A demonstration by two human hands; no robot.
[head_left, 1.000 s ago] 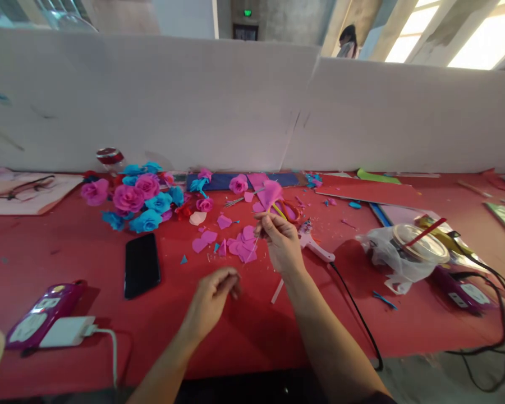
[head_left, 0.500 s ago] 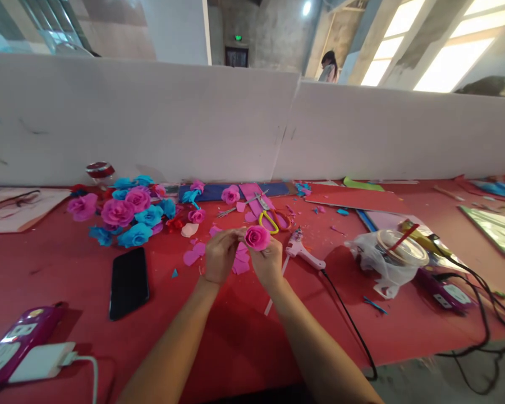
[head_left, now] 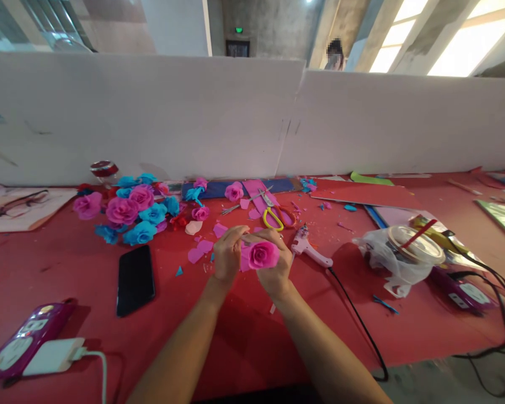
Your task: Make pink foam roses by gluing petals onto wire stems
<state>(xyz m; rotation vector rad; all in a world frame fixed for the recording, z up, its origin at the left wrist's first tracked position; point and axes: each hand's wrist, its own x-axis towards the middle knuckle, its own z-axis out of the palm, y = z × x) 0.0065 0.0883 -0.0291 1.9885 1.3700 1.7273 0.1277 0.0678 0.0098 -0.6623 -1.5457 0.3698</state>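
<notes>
Pink paper rose (head_left: 262, 256) is held above the bench (head_left: 244, 350), between the two hands, its face turned toward the viewer. Right hand (head_left: 278, 265): closed round the flower's base from behind and to the right; the exact grip point is hidden by the bloom. Left hand (head_left: 228, 255): fingers curled with a narrow opening, touching or just beside a flat pink petal (head_left: 246, 259) at the rose's left side; whether it pinches that petal cannot be told.

Containers: a lidded cup (head_left: 426, 250) with a red straw (head_left: 421, 230) stands at the right in a translucent plastic bag (head_left: 398, 276); its contents appear dark and cannot be identified. A clear jar with a red lid (head_left: 104, 167) stands at the rear left, partly behind a cluster of pink, blue and red flowers (head_left: 123, 211); its contents cannot be made out.

Condition of the rose: tightly wound, darker centre, with rounded outer petals opened around it. A glue gun (head_left: 310, 250) lies near the right hand, scissors (head_left: 268, 199) beyond.
</notes>
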